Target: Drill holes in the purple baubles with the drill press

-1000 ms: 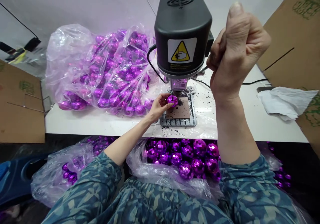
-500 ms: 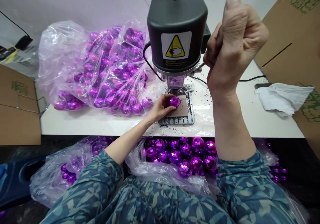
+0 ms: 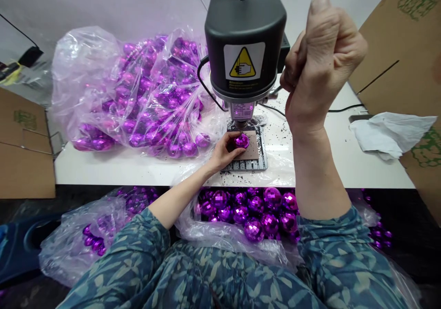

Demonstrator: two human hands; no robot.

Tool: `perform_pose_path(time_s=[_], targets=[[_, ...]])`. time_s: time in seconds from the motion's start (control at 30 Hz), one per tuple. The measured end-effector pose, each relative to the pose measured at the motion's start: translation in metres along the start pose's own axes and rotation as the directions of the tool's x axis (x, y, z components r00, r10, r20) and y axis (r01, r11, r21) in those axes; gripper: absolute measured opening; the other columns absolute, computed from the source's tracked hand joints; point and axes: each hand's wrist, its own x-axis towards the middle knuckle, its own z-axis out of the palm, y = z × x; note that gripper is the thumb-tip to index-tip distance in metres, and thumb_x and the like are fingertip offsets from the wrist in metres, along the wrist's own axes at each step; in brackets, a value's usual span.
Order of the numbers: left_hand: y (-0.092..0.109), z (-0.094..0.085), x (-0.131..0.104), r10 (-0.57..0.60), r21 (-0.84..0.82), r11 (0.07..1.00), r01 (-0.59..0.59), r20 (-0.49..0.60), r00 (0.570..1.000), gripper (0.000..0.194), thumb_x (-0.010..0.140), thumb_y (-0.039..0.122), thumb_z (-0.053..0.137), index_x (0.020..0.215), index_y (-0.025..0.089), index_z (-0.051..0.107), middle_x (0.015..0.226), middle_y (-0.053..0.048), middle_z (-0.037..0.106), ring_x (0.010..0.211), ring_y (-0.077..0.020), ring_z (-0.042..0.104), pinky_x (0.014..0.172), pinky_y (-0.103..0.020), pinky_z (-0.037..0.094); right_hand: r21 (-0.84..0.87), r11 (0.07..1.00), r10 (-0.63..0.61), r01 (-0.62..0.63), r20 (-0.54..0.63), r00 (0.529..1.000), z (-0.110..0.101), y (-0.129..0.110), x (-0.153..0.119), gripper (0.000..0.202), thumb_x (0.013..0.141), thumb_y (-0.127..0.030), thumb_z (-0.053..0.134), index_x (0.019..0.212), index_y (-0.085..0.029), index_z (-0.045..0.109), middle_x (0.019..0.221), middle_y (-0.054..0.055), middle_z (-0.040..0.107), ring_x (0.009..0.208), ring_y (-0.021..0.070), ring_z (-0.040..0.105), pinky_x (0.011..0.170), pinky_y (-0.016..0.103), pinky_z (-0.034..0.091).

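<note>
A black drill press point(image 3: 245, 33) with a yellow warning label stands on the white table. Beneath its chuck, my left hand point(image 3: 224, 151) grips a shiny purple faceted ball point(image 3: 241, 140) between thumb and fingers. The ball is over a brown square board point(image 3: 253, 150) on the grey slotted base plate point(image 3: 262, 162). My right hand point(image 3: 319, 63) is raised at the machine's right side, closed around a lever point(image 3: 277, 90), of which only a short metal part shows.
A clear bag of purple balls point(image 3: 148, 97) fills the table's left part. Below the front edge lie more balls point(image 3: 255, 203) in plastic. A white cloth point(image 3: 389, 134) is at the right, with cardboard boxes point(image 3: 409, 33) point(image 3: 25, 152) on both sides. Dark chips surround the base.
The ball in my left hand has turned slightly and shifted a little under the chuck. My right hand stays closed on the lever; the whole view has moved slightly.
</note>
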Motion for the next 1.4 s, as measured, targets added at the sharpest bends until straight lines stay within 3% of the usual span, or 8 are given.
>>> perform_pose_path(time_s=[0.2,0.4,0.6,0.87,1.07,1.23,1.4], targets=[[-0.003,0.004,-0.002,0.016,-0.031,0.999,-0.017,-0.042,0.999,0.068,0.078,0.058,0.088,0.126,0.022,0.058,0.127,-0.013,0.07,0.12,-0.0282,0.068,0.111,-0.051,0.053,-0.099,0.994,-0.043,0.04,-0.032,0.999,0.0,-0.008,-0.01,0.056,0.088,-0.065,0.054,0.059,-0.023,0.031,0.047,-0.007,0.03,0.038,0.0058,0.028,0.042,0.028,0.028],[-0.003,0.004,-0.001,0.019,-0.027,0.999,-0.02,-0.048,0.999,0.065,0.077,0.057,0.088,0.124,0.022,0.059,0.125,-0.012,0.07,0.118,-0.028,0.068,0.111,-0.051,0.053,-0.065,0.998,-0.019,0.01,-0.131,0.991,-0.009,-0.021,-0.04,0.065,0.092,-0.057,0.064,0.056,-0.02,0.026,0.045,-0.005,0.028,0.039,0.0057,0.03,0.047,0.031,0.019],[-0.003,0.003,-0.002,0.021,-0.006,1.0,-0.021,-0.057,0.998,0.064,0.078,0.057,0.088,0.123,0.024,0.06,0.126,-0.011,0.069,0.119,-0.0282,0.067,0.111,-0.05,0.052,-0.086,0.993,-0.098,0.086,-0.143,0.985,-0.021,-0.004,-0.06,0.066,0.098,-0.053,0.059,0.06,-0.02,0.017,0.048,-0.004,0.017,0.042,0.0064,0.017,0.047,0.032,0.015],[-0.003,0.003,-0.003,0.026,-0.006,1.0,-0.027,-0.049,0.998,0.062,0.08,0.056,0.087,0.124,0.023,0.059,0.127,-0.011,0.068,0.121,-0.0284,0.066,0.112,-0.05,0.051,-0.023,0.977,-0.215,0.214,-0.13,0.968,-0.026,0.006,-0.066,0.063,0.096,-0.04,0.062,0.06,-0.019,0.015,0.048,-0.004,0.016,0.041,0.0065,0.016,0.042,0.031,0.014],[-0.001,0.003,-0.003,0.017,-0.012,1.0,-0.018,-0.05,0.999,0.061,0.08,0.056,0.086,0.124,0.024,0.059,0.127,-0.011,0.068,0.121,-0.0285,0.066,0.112,-0.05,0.051,0.022,0.926,-0.374,0.377,-0.094,0.923,-0.031,0.017,-0.071,0.058,0.094,-0.025,0.059,0.06,-0.019,0.014,0.044,-0.006,0.014,0.036,0.0058,0.015,0.035,0.028,0.016],[-0.001,0.004,-0.003,0.024,-0.007,1.0,-0.024,-0.057,0.998,0.061,0.08,0.055,0.086,0.124,0.023,0.06,0.127,-0.011,0.069,0.121,-0.0287,0.067,0.112,-0.05,0.051,-0.024,0.919,-0.394,0.394,-0.069,0.916,-0.036,0.02,-0.074,0.057,0.096,-0.032,0.058,0.062,-0.018,0.014,0.043,-0.007,0.019,0.036,0.0044,0.019,0.035,0.024,0.024],[0.001,0.003,-0.003,0.036,0.001,0.999,-0.036,-0.054,0.998,0.061,0.08,0.054,0.087,0.124,0.022,0.06,0.126,-0.011,0.069,0.12,-0.0286,0.067,0.111,-0.049,0.051,-0.057,0.892,-0.451,0.448,-0.063,0.89,-0.037,0.026,-0.074,0.058,0.096,-0.033,0.055,0.061,-0.02,0.01,0.04,-0.007,0.019,0.034,0.0041,0.016,0.032,0.024,0.023]])
